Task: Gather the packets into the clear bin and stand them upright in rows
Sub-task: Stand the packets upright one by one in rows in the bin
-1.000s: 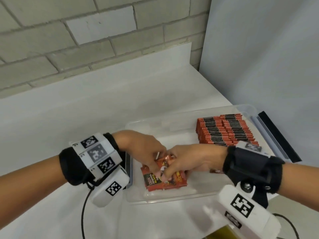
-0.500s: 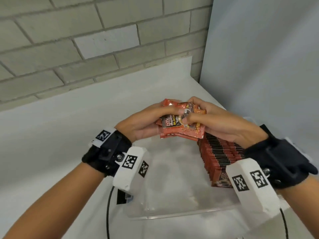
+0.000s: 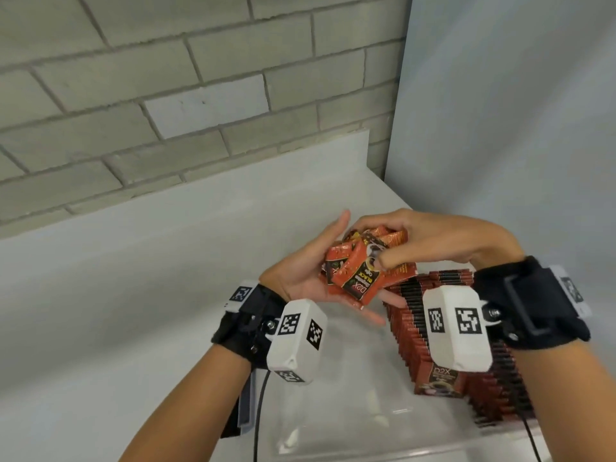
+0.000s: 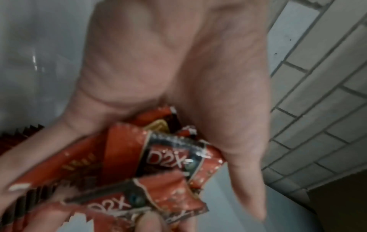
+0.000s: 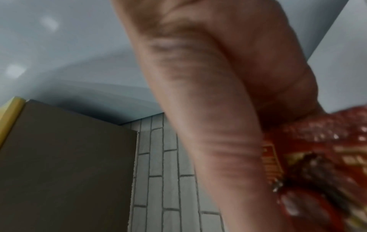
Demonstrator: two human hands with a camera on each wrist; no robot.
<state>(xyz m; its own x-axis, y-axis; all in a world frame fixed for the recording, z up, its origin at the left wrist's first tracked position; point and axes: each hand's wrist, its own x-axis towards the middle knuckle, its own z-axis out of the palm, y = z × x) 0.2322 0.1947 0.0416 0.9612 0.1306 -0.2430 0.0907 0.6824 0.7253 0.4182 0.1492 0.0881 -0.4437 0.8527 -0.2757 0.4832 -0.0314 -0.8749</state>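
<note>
Both hands came up out of the clear bin (image 3: 333, 438) with the loose packets (image 3: 358, 273), now held above its far end.

Left hand (image 3: 310, 278) is palm-up with fingers spread under the bunch; right hand (image 3: 430, 240) has fingers clamped on top. I reckon I'm squaring the stack: packets are fanned, long axes pointing every which way. Next it needs aligning, turning on edge, and slotting beside the standing rows (image 3: 443, 348) at the bin's right side.
</note>
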